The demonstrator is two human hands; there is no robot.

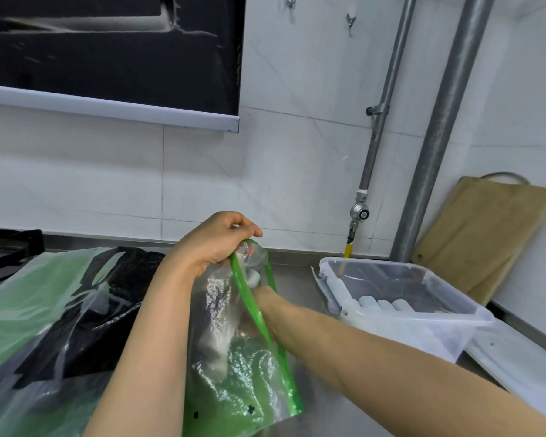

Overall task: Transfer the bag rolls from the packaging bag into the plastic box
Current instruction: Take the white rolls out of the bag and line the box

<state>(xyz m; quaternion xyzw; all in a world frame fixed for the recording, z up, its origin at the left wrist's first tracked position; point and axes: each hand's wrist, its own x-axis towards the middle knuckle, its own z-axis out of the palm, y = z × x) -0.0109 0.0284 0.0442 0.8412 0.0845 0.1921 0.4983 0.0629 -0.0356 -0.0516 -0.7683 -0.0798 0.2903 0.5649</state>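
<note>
Pinching bag (252, 383) rim up with left hand (216, 239). Right hand (264, 299) inside bag, grip can't tell. Box (407, 326) near counter (300, 280) right edge holds rolls (388, 305).

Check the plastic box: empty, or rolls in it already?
Partly filled. Several white rolls lie in the box along its near wall; the rest of its floor looks bare.

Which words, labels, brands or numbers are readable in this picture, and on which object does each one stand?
No text is readable.
On the packaging bag: small black marks near the bottom, not legible as letters.
On the valve of the thin pipe: a round face, too small to read.
On the green and black bag at left: blurred printed shapes only.
</note>
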